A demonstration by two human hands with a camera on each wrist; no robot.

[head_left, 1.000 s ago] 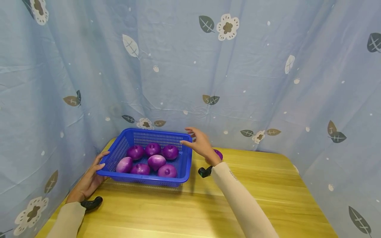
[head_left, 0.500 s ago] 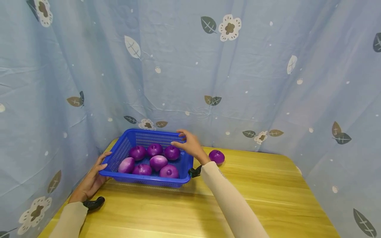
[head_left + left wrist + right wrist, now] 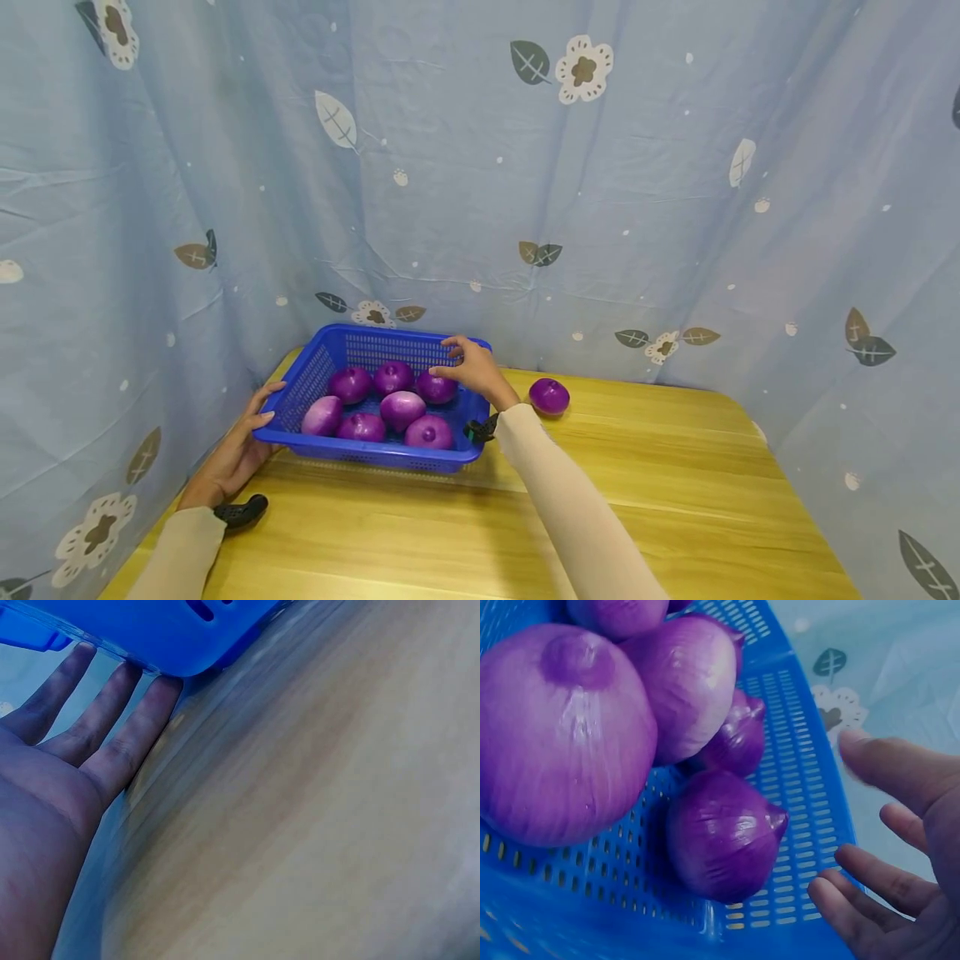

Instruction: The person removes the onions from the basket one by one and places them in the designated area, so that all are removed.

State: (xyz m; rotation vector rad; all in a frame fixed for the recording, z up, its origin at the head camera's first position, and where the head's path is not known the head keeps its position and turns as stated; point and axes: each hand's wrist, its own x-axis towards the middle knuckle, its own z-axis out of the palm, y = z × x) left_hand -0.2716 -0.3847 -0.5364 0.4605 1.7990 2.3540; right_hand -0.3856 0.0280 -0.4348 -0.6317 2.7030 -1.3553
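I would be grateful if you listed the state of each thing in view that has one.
Basket: upright, open-topped, partly filled.
Seven onions: whole, inside the basket.
Lone onion: whole, outside the basket, on the table.
Left hand: touching the basket's left side, fingers extended.
Right hand: at the basket's right end, holding nothing.
Curtain: hanging, creased.

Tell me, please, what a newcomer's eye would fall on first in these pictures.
Probably the bright blue plastic basket on the table's left side, with seven glossy purple onions inside. Next come the two bare hands: the left hand touching the basket's left end, the right hand at its right end. A lone purple onion also stands out, sitting on the table right of the basket.
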